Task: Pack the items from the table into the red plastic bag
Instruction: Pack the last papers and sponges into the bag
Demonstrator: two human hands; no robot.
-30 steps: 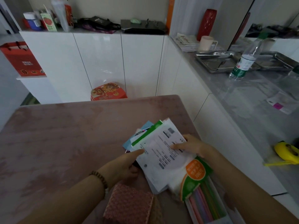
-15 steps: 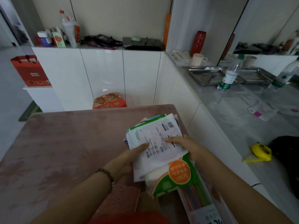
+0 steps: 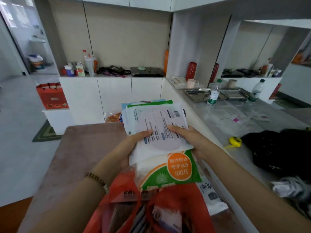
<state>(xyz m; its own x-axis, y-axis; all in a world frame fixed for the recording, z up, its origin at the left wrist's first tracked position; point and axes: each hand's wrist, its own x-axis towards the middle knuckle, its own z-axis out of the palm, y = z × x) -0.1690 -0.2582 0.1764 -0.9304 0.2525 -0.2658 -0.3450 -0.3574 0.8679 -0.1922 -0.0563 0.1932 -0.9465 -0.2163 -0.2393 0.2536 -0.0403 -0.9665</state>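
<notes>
HANDS OVER THE BAG: Our left hand (image 3: 133,145) and right hand (image 3: 190,137) grip a stack of flat packets (image 3: 156,121) at centre frame. Both thumbs press on the white, barcoded top packet, and the other fingers are curled underneath, out of sight. A green-and-white packet (image 3: 168,172) with an orange disc hangs from the bottom of the stack. Its lower end meets the mouth of the red plastic bag (image 3: 176,204), which fills the lower centre of the frame; we cannot tell whether that end is inside. Through the bag's translucent skin we make out several flat packs, their labels blurred. A white printed packet (image 3: 208,195) lies just beside the bag at lower right.

The pink-brown table (image 3: 75,157) stretches left of our forearms to its far edge at mid-frame, with grey floor beyond. On the right, its edge runs just beside the white cabinet front under the grey counter (image 3: 218,118).

On that counter, a yellow tape measure (image 3: 235,141) sits near a black bag (image 3: 277,152) at right. Metal trays (image 3: 196,95) lie at upper right, their contents unclear, with a water bottle (image 3: 213,93) standing in front of them. A red gift bag (image 3: 52,96) stands upright on a low white ledge at left.
</notes>
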